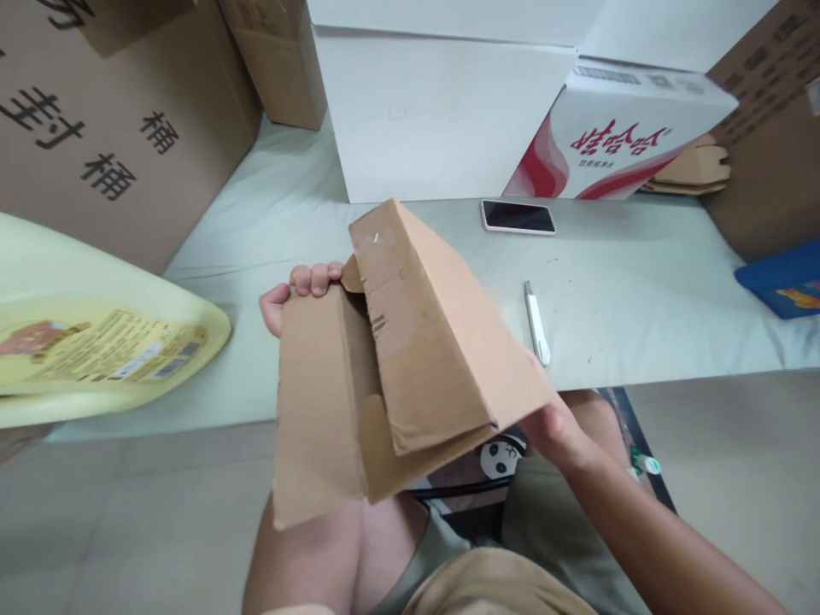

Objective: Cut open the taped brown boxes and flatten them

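Gripping the upper edge of an open flap point(313, 401) on a brown cardboard box point(419, 359), the person's left hand point(300, 292) is curling its fingers over the board. The right hand point(544, 420) is touching the box's right side; its fingers are mostly hiding behind the cardboard, so I cannot tell their spread. The box is being held tilted over the near edge of the pale green cloth point(647, 290). Right of it, a white utility knife point(536, 325) is lying near the right hand; farther off, a smartphone point(518, 218) is resting before a red-and-white carton point(615, 137).
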### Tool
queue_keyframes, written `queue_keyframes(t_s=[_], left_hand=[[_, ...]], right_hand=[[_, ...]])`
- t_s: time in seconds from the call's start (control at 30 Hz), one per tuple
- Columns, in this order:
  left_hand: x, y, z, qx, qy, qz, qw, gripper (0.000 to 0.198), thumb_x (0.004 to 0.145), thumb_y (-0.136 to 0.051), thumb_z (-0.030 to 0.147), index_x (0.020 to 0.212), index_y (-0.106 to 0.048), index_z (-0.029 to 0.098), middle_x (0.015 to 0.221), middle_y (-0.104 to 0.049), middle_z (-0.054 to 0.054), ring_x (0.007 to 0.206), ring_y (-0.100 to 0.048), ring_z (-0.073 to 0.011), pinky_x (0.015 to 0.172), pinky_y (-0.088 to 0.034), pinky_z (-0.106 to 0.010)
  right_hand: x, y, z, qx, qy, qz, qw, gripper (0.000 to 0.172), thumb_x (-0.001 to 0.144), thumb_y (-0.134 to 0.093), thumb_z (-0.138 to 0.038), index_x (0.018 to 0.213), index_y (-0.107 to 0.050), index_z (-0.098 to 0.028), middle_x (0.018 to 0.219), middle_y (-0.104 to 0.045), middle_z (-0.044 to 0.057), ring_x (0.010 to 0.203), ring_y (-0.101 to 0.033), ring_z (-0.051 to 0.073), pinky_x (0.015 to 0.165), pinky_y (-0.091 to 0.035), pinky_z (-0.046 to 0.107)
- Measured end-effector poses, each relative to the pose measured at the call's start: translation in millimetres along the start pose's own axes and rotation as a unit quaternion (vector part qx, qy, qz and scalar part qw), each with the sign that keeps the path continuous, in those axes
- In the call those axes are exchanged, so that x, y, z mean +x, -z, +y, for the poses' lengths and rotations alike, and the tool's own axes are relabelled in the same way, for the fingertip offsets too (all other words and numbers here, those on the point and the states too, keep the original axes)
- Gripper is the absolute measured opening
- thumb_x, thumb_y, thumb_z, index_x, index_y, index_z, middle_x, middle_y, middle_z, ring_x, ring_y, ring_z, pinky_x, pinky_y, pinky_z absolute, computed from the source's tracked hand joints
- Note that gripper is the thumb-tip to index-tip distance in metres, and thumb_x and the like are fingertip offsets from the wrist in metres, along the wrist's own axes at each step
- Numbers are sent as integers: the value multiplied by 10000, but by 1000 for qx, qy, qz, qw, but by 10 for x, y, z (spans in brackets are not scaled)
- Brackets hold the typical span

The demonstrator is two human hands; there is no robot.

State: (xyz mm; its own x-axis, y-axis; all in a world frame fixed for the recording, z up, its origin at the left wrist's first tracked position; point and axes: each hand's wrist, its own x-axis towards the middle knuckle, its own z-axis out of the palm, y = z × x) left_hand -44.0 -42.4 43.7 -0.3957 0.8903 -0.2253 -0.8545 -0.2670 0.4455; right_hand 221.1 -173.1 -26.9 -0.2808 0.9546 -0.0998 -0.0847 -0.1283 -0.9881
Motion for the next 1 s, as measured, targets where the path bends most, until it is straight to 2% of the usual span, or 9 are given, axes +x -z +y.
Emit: queue_keyframes(t_s=[0.1, 0.2, 0.27, 0.37, 0.47, 0.53, 0.67, 0.83, 1.0], left_hand=[[47, 69, -68, 24, 28, -12, 999, 413, 600, -482, 357, 693, -111, 203, 663, -158, 23, 680, -405, -171, 835, -439, -342], [135, 106, -72, 51, 27, -36, 998, 361, 634, -487, 353, 674, -159, 209, 636, -240, 4, 699, -452, -187, 875, -458, -371], [199, 101, -32, 58, 11, -58, 997, 242, 696, -492, 359, 669, -295, 223, 680, -412, -14, 793, -540, -199, 934, -472, -374], [278, 74, 38, 117, -43, -39, 991, 164, 750, -479, 362, 837, -552, 243, 933, -639, -29, 1000, -609, -205, 928, -477, -340], [325, 90, 39, 250, -134, 1, 959, 211, 747, -519, 337, 911, -613, 245, 1056, -658, -20, 1064, -593, -185, 858, -449, -289], [337, 140, 5, 348, -155, -3, 925, 165, 741, -588, 336, 868, -619, 237, 1001, -654, -16, 1012, -600, -179, 818, -443, -268], [320, 251, -27, 489, -93, 9, 867, 212, 787, -689, 417, 752, -604, 226, 763, -626, -9, 727, -600, -187, 633, -446, -280], [281, 292, 106, 567, 65, 16, 821, 502, 909, -562, 631, 658, -642, 204, 652, -675, -89, 560, -617, -215, 522, -483, -323], [229, 310, 205, 549, 154, -33, 821, 523, 842, -674, 700, 656, -658, 212, 596, -684, -102, 507, -641, -222, 490, -517, -329]], right_hand=[[-4, -59, -39, 11, 1, 69, 998, 1182, 683, -819, -849, 1653, -309, -407, 1727, -407, 96, 1532, -495, 376, 1260, -450, 579], [65, -36, -113, -17, 17, 119, 993, 1196, 664, -812, -872, 1629, -275, -412, 1677, -444, 126, 1492, -524, 383, 1206, -498, 600], [138, 23, -149, -52, 39, 147, 987, 1173, 663, -820, -861, 1597, -282, -398, 1583, -518, 146, 1405, -588, 376, 1107, -572, 583], [253, 115, -161, -106, 63, 226, 966, 922, 771, -838, -672, 1501, -362, -370, 1287, -649, 105, 1115, -702, 282, 901, -638, 448], [330, 159, -131, -147, 56, 265, 951, 624, 847, -773, -447, 1378, -464, -336, 885, -584, -17, 766, -634, 168, 723, -586, 321], [348, 160, -108, -142, 48, 254, 956, 564, 836, -766, -397, 1328, -503, -314, 821, -553, -37, 719, -603, 152, 706, -568, 306], [333, 123, -95, -121, 20, 220, 968, 573, 835, -763, -401, 1341, -511, -307, 993, -699, 48, 960, -730, 237, 876, -631, 413], [347, 41, -133, -148, 8, 194, 970, 616, 885, -722, -409, 1443, -489, -294, 1132, -768, 102, 1104, -767, 293, 975, -655, 507], [404, -41, -175, -245, 55, 239, 938, 398, 974, -632, -422, 1335, -675, -260, 1310, -754, 132, 1254, -722, 326, 1077, -613, 570]])
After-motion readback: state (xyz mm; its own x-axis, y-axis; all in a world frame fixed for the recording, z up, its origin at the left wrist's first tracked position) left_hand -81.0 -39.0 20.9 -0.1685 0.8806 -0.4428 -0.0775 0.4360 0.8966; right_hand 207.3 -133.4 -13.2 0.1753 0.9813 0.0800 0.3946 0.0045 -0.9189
